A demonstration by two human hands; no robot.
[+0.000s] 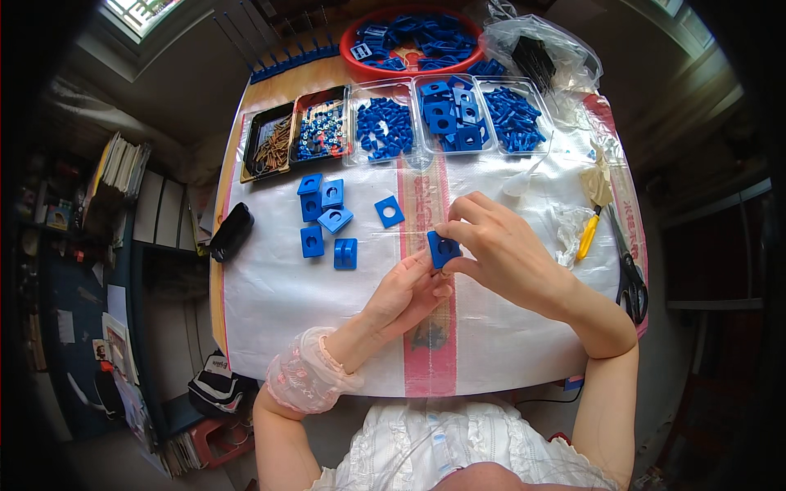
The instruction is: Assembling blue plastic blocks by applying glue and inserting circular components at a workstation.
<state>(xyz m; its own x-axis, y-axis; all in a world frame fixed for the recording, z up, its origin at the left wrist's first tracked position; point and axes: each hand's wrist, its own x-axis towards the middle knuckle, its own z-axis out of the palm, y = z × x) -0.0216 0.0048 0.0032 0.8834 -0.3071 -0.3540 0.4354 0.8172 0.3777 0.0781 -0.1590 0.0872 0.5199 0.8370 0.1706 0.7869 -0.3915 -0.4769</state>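
Over the middle of the table, a blue square plastic piece with a round hole (443, 250) is held between both hands. My right hand (499, 245) pinches its upper and right edges with thumb and fingers. From the lower left, my left hand (407, 293) grips its lower edge, partly hiding it. Just beyond lies a flat blue square plate with a hole (398, 219). Left of the hands, several similar blue pieces (312, 242) sit in a loose cluster, and a ridged blue piece (345, 254) lies nearest to me among them.
Across the back stand a black tray of screws (268, 170), a tray of small nuts (321, 159) and clear boxes of blue parts (385, 158). Behind them is a red basin (348, 61). A black case (232, 232) lies left; scissors (630, 282) and a yellow cutter (587, 237) lie right.
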